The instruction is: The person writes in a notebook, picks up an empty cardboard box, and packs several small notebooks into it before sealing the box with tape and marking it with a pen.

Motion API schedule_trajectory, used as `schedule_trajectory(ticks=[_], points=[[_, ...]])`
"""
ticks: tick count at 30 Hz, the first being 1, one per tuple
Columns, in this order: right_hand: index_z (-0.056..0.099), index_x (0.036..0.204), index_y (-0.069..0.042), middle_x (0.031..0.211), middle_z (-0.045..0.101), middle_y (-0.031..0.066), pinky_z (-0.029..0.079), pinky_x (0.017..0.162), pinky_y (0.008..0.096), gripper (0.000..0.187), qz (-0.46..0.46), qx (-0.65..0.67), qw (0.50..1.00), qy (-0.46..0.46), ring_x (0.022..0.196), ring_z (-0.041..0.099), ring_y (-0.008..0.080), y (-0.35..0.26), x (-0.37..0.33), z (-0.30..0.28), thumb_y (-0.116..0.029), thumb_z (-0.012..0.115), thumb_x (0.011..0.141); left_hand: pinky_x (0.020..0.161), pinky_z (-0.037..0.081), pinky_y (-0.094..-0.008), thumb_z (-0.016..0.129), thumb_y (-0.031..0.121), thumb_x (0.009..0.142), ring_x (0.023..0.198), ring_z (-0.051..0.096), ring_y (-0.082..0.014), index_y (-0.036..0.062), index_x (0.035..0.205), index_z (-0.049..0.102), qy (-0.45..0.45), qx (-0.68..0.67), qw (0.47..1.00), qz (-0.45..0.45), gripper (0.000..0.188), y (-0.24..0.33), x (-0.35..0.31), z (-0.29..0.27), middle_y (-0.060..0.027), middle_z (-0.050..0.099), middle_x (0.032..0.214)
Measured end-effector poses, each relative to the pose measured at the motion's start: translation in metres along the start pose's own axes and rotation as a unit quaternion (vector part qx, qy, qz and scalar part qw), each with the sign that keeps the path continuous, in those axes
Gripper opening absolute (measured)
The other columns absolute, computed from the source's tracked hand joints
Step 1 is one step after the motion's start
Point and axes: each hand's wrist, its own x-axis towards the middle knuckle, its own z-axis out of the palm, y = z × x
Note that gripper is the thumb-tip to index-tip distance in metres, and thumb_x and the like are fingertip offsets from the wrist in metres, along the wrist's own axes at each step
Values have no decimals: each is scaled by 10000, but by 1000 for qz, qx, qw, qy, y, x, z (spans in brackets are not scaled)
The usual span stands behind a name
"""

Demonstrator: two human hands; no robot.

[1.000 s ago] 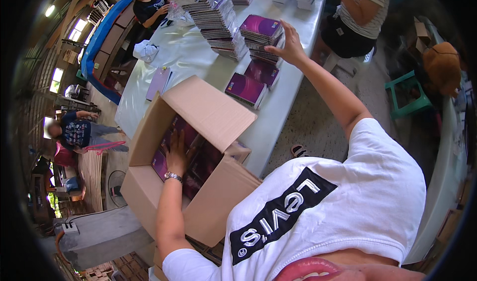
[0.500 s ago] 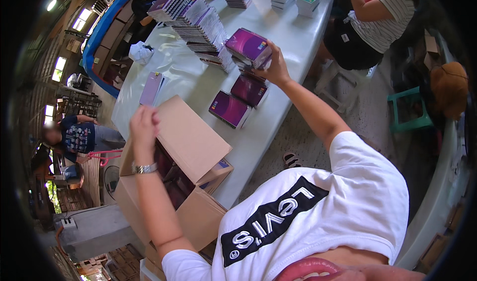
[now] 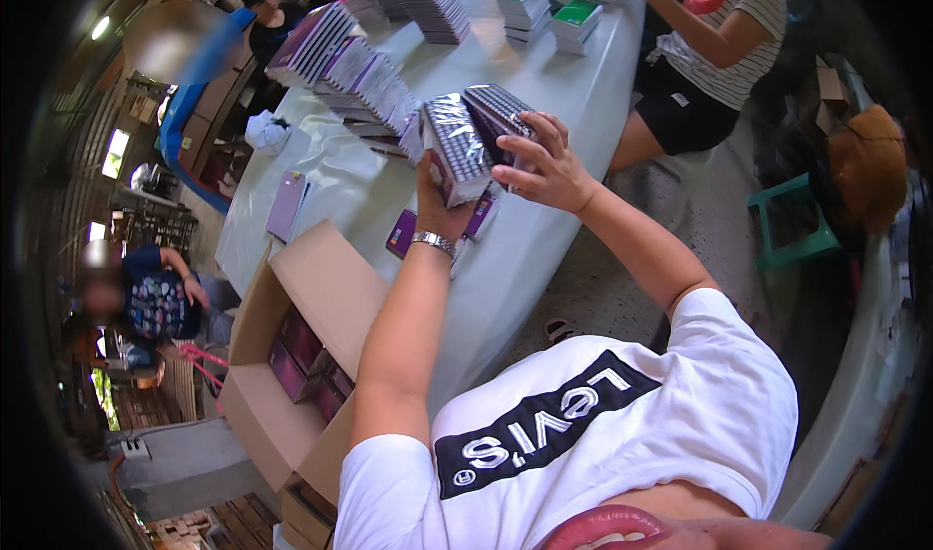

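Both my hands hold purple spiral notebooks above the table, their coil bindings turned upward. My left hand (image 3: 444,205), with a metal watch at its wrist, is closed around the near lower side of a shiny, plastic-wrapped notebook bundle (image 3: 457,152). At the right, my right hand (image 3: 552,166) grips a second notebook bundle (image 3: 501,108), its fingers curled over the side; a dark gap separates the bundles at the top. Below them, partly hidden by my left hand, purple notebooks (image 3: 400,233) lie on the table. An open cardboard box (image 3: 330,278) beside my left arm has purple notebooks (image 3: 296,341) inside.
Tall notebook stacks (image 3: 364,79) rise just beyond my hands. Farther along the table (image 3: 505,288) are red-topped and green-topped stacks (image 3: 575,25). A lilac notebook (image 3: 288,205) and a crumpled plastic bag (image 3: 267,134) lie leftward. A person in stripes (image 3: 724,45) stands at the right edge.
My left hand has moved from over the box to the notebooks in my right hand. The notebooks have been turned so their coils face up, and both hands now hold them.
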Motion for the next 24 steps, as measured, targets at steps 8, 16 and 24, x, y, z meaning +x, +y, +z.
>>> schedule_trajectory(ticks=[8,16,24], points=[[482,1310,-344,1403,404,137,350,1027,492,769,85,129,984,91,1251,421,402,-11,31,-33,-241,826,630,875,537,-387,552,424,939,984,666,-210,90,1212,580,-118,55,991,42,432,38,-55,62,-69,674,1119],[325,1414,-299,1469,274,281,411,1014,511,942,129,452,880,73,1296,401,459,-73,46,-6,-223,845,633,864,498,-260,587,398,963,971,625,-109,-23,1230,489,46,435,887,150,508,43,-195,115,-82,642,1111],[376,1445,-195,1454,357,244,378,1070,605,685,25,933,317,170,1307,420,428,-158,142,-32,-227,618,805,1069,362,-374,651,422,908,1309,430,-239,-10,1454,332,26,667,632,395,766,53,-318,137,-173,441,1420]])
